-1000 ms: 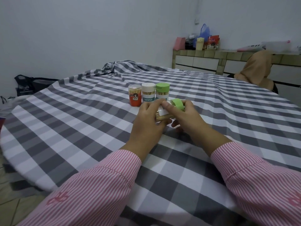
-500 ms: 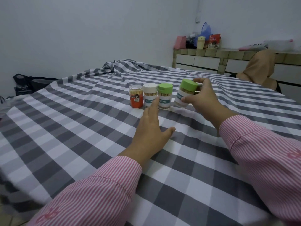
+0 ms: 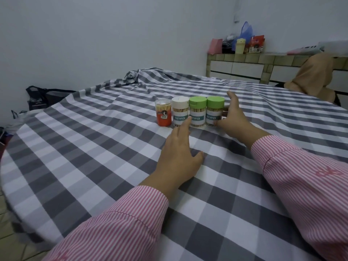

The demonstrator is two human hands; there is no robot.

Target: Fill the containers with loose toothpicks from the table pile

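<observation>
The right hand (image 3: 232, 119) is cupping the right-most green-capped toothpick jar (image 3: 215, 111), thumb low at its front and fingers reaching behind it, as the jar is standing upright at the right end of a touching row of four on the checked counter (image 3: 94, 157). The left hand (image 3: 178, 157) is lying flat with fingers straight, holding nothing, its fingertip reaching toward the white-capped jar (image 3: 180, 112). The right hand is nearer; no loose pile is showing.

I see four containers (image 3: 190, 112) standing in a touching row on the table (image 3: 94, 157), just above frame centre. My right hand (image 3: 232, 117) sits at the row's right end, my left hand (image 3: 178, 155) below it, fingertips at the middle containers.
</observation>
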